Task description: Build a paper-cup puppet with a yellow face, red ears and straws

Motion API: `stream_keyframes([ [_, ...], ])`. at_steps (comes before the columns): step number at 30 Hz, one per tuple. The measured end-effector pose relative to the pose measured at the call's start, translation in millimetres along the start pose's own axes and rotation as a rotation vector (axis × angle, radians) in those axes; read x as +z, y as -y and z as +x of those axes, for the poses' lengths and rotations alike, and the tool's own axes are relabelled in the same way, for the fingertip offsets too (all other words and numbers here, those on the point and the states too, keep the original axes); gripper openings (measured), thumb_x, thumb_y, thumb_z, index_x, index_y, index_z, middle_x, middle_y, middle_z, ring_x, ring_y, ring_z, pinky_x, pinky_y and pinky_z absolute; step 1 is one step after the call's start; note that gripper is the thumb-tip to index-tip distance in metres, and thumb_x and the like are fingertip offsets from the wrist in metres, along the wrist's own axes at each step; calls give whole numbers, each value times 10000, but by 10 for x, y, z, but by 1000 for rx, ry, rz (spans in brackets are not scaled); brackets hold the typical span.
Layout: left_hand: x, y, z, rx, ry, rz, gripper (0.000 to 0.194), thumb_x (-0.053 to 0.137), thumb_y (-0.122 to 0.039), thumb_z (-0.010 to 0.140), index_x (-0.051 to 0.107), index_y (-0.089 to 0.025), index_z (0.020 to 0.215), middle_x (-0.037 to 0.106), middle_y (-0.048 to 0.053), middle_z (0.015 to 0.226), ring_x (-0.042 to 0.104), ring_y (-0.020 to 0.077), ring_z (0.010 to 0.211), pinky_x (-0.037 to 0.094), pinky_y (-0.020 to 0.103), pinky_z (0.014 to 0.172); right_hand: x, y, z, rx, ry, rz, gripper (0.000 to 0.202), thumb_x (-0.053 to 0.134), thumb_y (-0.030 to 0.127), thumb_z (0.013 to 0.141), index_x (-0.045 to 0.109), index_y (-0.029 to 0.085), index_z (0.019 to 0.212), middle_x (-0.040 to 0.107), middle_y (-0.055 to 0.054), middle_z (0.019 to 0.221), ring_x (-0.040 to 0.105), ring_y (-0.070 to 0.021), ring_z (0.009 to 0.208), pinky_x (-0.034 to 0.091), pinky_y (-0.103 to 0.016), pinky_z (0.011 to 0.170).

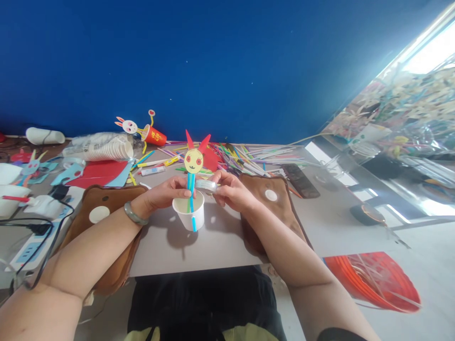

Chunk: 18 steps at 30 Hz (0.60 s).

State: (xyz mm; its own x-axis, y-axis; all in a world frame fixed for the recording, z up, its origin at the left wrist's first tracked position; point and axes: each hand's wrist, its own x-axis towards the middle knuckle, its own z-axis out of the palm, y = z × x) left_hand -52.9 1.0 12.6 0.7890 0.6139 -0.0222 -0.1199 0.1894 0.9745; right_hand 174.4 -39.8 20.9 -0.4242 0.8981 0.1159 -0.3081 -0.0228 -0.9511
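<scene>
**A:** Head view, item one. What do we log at the centre?

**B:** We log a white paper cup (188, 214) held just above the grey table (213, 246), near its front edge. A blue straw (191, 199) runs down the cup's front wall, and on top of the straw sits a yellow paper face (194, 160) with two red ears.

**A:** And the hands?

**B:** Our left hand (164, 194) has its fingers closed on the straw and the cup's far rim, from the left. Our right hand (231, 190) pinches a small roll of clear tape (206, 185) between thumb and fingers, just right of the straw and touching it or nearly so; we cannot tell which. A green bangle (134, 214) circles the left wrist.

**A:** Under the forearms?

**B:** We enter two brown pads, each with a white disc: the left pad (106, 208) and the right pad (273, 203).

**A:** Far side of the table?

**B:** We list a scatter of coloured straws (245, 158), a red paper sheet (97, 173), a lying stack of white cups (101, 149), and a red cup figure (153, 135) with a rabbit face. A dark remote (300, 180) lies right of the straws.

**A:** Left edge?

**B:** A white power strip (31, 246) with black cables, and blue paper cut-outs (67, 173).

**A:** Right, off the table?

**B:** A red-orange basket (373, 279) on the floor, and a clear bag of cuttings (398, 109) farther back.
</scene>
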Motion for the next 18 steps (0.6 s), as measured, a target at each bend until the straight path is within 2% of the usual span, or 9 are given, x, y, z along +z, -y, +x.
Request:
stream_keyframes([
  [6, 27, 2, 4, 22, 48, 27, 354, 826, -444, 667, 733, -108, 731, 707, 87, 778, 622, 164, 652, 458, 253, 587, 25, 22, 14, 51, -112, -85, 406, 844, 388, 680, 496, 180, 687, 550, 82, 556, 403, -19, 336, 280, -152, 312],
  [10, 24, -15, 13, 59, 57, 107, 292, 799, -405, 717, 768, -120, 774, 717, 86, 812, 604, 145, 659, 455, 250, 616, 7, 43, 5, 49, -165, -212, 390, 852, 399, 688, 537, 170, 696, 555, 75, 514, 452, -40, 354, 324, -159, 332],
  [13, 11, -21, 22, 86, 57, 149, 245, 805, -373, 720, 783, -134, 767, 715, 75, 792, 607, 148, 689, 462, 256, 664, -16, 67, -10, 92, -110, -225, 366, 838, 415, 708, 572, 164, 731, 579, 62, 515, 514, -68, 379, 394, -175, 352],
  [18, 26, -30, -3, 40, 49, 59, 303, 823, -419, 688, 770, -129, 757, 714, 78, 778, 604, 145, 642, 448, 250, 604, -47, 133, -42, 132, -1, -94, 320, 832, 371, 727, 608, 154, 797, 624, 46, 585, 572, -77, 428, 466, -188, 397],
])
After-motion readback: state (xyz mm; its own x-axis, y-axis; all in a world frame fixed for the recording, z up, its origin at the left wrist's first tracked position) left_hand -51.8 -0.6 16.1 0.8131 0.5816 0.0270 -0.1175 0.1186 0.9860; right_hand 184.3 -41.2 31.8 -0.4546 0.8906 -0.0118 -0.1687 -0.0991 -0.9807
